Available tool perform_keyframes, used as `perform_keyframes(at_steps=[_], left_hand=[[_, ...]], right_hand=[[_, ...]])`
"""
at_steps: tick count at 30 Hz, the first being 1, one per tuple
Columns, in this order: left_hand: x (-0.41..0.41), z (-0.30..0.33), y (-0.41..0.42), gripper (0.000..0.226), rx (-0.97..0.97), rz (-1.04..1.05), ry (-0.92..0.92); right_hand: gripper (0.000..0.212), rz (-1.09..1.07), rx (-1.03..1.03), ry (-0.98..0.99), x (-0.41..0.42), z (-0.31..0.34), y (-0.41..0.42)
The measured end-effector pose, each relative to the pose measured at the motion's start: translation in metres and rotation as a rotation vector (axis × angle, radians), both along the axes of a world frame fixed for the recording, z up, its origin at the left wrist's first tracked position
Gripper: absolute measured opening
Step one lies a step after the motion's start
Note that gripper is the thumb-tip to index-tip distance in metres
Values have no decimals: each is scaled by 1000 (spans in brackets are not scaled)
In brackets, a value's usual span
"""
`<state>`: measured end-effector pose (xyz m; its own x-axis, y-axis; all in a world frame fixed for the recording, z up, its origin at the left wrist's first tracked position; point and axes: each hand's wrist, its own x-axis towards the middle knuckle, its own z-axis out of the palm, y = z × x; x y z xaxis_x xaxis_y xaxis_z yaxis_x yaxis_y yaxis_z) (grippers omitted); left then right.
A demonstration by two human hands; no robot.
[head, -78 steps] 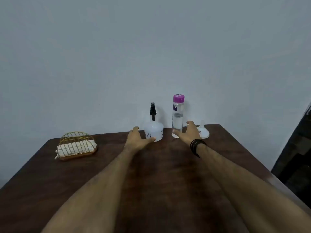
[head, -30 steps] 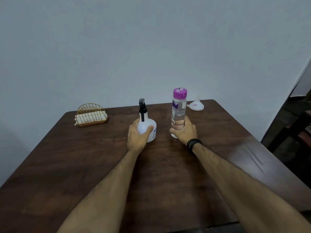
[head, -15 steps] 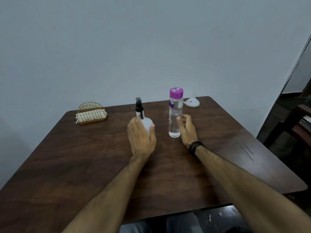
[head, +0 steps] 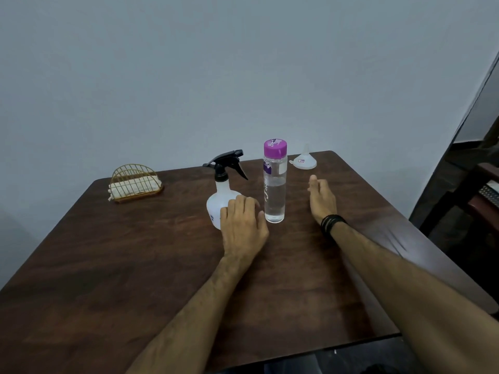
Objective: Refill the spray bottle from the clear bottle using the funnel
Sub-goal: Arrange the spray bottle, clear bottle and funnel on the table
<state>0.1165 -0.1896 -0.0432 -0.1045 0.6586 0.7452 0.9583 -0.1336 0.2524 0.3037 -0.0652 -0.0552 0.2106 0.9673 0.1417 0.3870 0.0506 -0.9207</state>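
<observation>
A white spray bottle (head: 219,201) with a black trigger head stands upright near the table's middle. My left hand (head: 243,228) rests against its right front side, fingers curved on the body. Just right of it stands the clear bottle (head: 275,184) with a purple cap, partly filled with clear liquid. My right hand (head: 321,197), with black bands at the wrist, hovers open to the right of the clear bottle, apart from it. A white funnel (head: 303,161) lies mouth-down, spout up, near the table's far right corner, beyond my right hand.
The dark wooden table (head: 135,265) stands against a pale wall. A gold wire holder (head: 135,183) with white napkins sits at the far left. Dark furniture (head: 475,195) stands beyond the table's right edge.
Both bottles were pulled from the back of the table to its middle. My right hand let go of the clear bottle and moved right; the spray bottle turned, its trigger now pointing right.
</observation>
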Motion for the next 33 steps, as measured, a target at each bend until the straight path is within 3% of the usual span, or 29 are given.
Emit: perform_keyframes(at_steps=[4, 8, 13, 17, 20, 23, 25, 28, 33], left_hand=[[3, -1, -3, 12, -51, -45, -54], [8, -11, -5, 34, -332, -45, -137], [8, -17, 10, 48, -545, -93, -66], [3, -26, 22, 61, -698, -108, 41], [3, -30, 27, 62, -738, -95, 95], [2, -32, 29, 63, -757, -87, 109], [2, -33, 30, 66, -771, -85, 99], [3, -32, 30, 78, -767, -90, 100], [2, -34, 31, 79, -776, -89, 97]], right_hand=[[38, -10, 10, -57, -1, 3, 10], [35, -3, 37, -181, 9, 4, 29], [58, 29, -50, -466, 19, 8, 56], [79, 65, -93, -500, 17, 7, 81], [81, 61, -78, -357, 15, 7, 108], [70, 6, -57, -183, 10, 8, 131], [77, -3, -73, -115, 6, 11, 145], [86, -13, -104, -192, 4, 10, 162], [72, -16, -109, -475, -3, 7, 167]])
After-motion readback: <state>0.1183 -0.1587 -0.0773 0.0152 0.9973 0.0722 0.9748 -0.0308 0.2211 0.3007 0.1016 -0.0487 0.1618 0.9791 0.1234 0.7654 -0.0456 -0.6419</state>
